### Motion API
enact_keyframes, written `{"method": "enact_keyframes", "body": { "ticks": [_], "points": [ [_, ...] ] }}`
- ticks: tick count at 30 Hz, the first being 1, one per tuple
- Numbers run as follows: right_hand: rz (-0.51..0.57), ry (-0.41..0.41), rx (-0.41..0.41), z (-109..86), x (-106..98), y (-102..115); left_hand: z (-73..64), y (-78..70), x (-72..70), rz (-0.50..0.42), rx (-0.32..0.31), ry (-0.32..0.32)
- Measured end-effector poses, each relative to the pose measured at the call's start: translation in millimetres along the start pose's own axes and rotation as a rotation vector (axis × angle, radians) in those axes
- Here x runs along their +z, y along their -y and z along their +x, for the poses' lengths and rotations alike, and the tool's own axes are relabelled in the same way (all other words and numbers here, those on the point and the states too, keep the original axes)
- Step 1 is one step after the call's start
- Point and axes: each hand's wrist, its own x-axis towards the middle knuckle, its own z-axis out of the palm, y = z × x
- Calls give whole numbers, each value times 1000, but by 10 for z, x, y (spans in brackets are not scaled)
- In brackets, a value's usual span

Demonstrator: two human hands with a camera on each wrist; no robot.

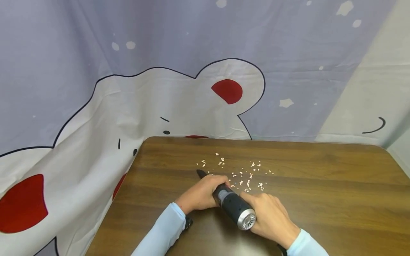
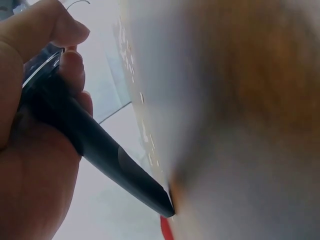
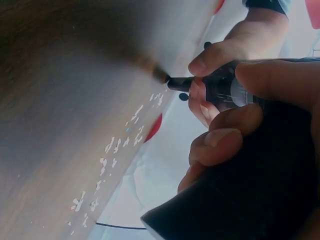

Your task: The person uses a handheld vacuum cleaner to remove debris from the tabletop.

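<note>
A black handheld vacuum cleaner (image 1: 235,208) with a silver vented end lies slantwise between both hands above the wooden table. Its narrow nozzle (image 2: 125,167) points away to the left, and the tip meets or nearly meets the tabletop in the left wrist view. My left hand (image 1: 205,192) grips the front part near the nozzle, thumb and fingers around it. Farther back, my right hand (image 1: 270,215) holds the vacuum's handle, which it largely hides in the head view. Small white scraps (image 1: 250,176) lie scattered just beyond the hands and right of the nozzle tip.
The brown wooden table (image 1: 326,185) reaches back to a hanging cloth (image 1: 179,96) printed with white and red shapes. This cloth also hangs along the table's left edge. At the far right stands a pale wall or panel (image 1: 398,149).
</note>
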Motion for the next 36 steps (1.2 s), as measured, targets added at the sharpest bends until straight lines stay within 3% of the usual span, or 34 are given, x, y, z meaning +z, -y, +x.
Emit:
{"method": "enact_keyframes", "body": {
  "ticks": [19, 36],
  "points": [
    [-15, -14, 40, 112, 57, -100, 170, 151, -38, -39, -11, 46],
    [-46, -10, 110, 134, 31, -176, 380, 222, -26, -76, 30, 77]
  ]
}}
